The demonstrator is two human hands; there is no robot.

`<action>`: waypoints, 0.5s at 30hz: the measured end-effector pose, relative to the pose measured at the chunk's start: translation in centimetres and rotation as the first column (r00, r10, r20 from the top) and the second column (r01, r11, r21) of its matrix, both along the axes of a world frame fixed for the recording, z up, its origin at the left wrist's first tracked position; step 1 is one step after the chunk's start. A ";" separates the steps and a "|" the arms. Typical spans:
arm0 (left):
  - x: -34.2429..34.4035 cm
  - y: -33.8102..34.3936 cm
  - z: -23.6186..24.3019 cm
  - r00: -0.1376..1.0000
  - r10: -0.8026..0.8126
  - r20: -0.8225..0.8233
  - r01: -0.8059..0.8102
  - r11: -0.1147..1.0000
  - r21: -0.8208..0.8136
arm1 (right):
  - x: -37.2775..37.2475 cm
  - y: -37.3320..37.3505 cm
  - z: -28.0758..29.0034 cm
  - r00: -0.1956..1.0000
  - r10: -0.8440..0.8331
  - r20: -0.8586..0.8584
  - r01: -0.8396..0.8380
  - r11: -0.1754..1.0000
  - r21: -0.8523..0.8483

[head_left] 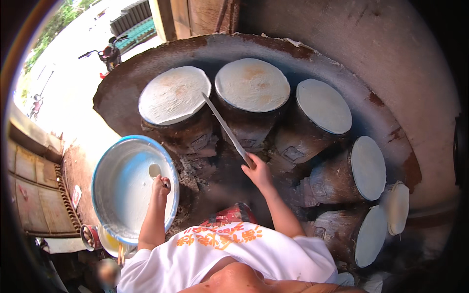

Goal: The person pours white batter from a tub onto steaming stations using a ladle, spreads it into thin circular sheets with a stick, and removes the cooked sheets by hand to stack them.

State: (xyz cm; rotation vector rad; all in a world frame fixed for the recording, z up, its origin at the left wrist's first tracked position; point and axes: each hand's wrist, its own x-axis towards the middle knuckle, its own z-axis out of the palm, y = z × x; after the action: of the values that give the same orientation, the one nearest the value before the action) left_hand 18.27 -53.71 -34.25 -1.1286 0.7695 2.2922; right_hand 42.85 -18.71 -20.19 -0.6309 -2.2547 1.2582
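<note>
My left hand (159,187) is closed round the handle of a ladle (154,170), whose round bowl is over the white batter in a large blue basin (98,195). In my right hand (257,172) is a long, flat metal blade (225,128), like a long knife or spatula. Its tip lies at the right edge of a round griddle carrying a pale flatbread (175,93) with brown patches. Beside that, a second browned flatbread (252,84) covers another griddle. To the right, thin white rounds cover further griddles, including a smooth one (323,106).
Sooty barrel stoves (298,141) stand in an arc under the griddles, with a curved ledge (371,105) behind. A stack of pale flatbreads (397,208) sits at far right. Near the basin is a red-rimmed can (89,238). A motorbike (110,52) stands outside.
</note>
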 end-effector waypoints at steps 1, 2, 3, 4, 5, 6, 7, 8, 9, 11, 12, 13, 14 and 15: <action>-2.8 -0.6 -3.7 0.999 0.021 0.033 -0.019 0.998 -0.054 | -3.8 1.6 0.6 0.998 0.064 -0.016 -0.062 0.995 0.073; -3.4 2.3 -4.6 0.997 0.027 -0.073 -0.033 0.996 -0.080 | -6.7 3.7 1.0 0.998 0.041 0.053 -0.047 0.992 0.119; -3.7 5.3 -4.4 0.982 0.038 -0.184 -0.058 0.993 -0.105 | -10.3 5.7 2.4 0.990 0.002 0.138 -0.035 0.971 0.235; -3.2 8.8 -3.3 0.976 0.039 -0.215 -0.042 0.999 -0.011 | -12.9 8.3 1.8 0.993 -0.030 0.118 -0.011 0.942 0.335; -2.1 10.1 -2.0 0.981 0.032 -0.192 -0.037 0.999 -0.021 | -15.7 10.4 1.5 0.987 -0.054 0.149 0.000 0.941 0.339; -2.0 10.9 0.2 0.984 -0.100 -0.147 0.090 0.993 -0.074 | -18.1 11.1 1.0 0.968 -0.086 0.234 -0.002 0.936 0.353; -2.7 12.9 2.1 0.969 -0.211 -0.124 0.200 0.975 -0.097 | -21.5 12.7 1.8 0.950 -0.116 0.289 -0.008 0.919 0.395; -2.5 12.7 2.8 0.955 -0.281 -0.093 0.249 0.933 -0.260 | -24.6 13.1 2.3 0.943 -0.091 0.320 -0.044 0.919 0.391; -2.4 12.2 3.8 0.936 -0.350 -0.031 0.304 0.852 -0.426 | -27.0 12.9 2.6 0.930 -0.071 0.360 -0.073 0.926 0.370; -1.4 13.6 6.9 0.947 -0.313 0.070 0.284 0.717 -0.637 | -30.5 13.2 1.6 0.907 -0.047 0.419 -0.114 0.930 0.351; -1.0 12.2 5.8 0.945 -0.326 0.034 0.242 0.623 -0.744 | -31.8 13.3 0.9 0.887 -0.058 0.459 -0.125 0.925 0.358; -1.6 12.0 5.2 0.939 -0.344 -0.021 0.176 0.533 -0.828 | -33.4 13.7 0.9 0.874 -0.074 0.481 -0.135 0.912 0.387; -1.5 13.5 7.8 0.959 -0.255 -0.126 0.041 0.563 -0.825 | -33.9 13.8 0.3 0.878 -0.085 0.471 -0.125 0.909 0.397; -2.1 14.5 8.0 0.959 -0.258 -0.120 0.048 0.562 -0.826 | -34.4 14.4 -0.1 0.874 -0.087 0.477 -0.125 0.910 0.394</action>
State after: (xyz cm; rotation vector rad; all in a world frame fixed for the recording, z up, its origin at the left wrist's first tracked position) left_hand 16.16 -39.19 -26.24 -1.0560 2.0996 1.9078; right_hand 8.44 -4.28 -20.31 -0.8271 -2.8308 0.6183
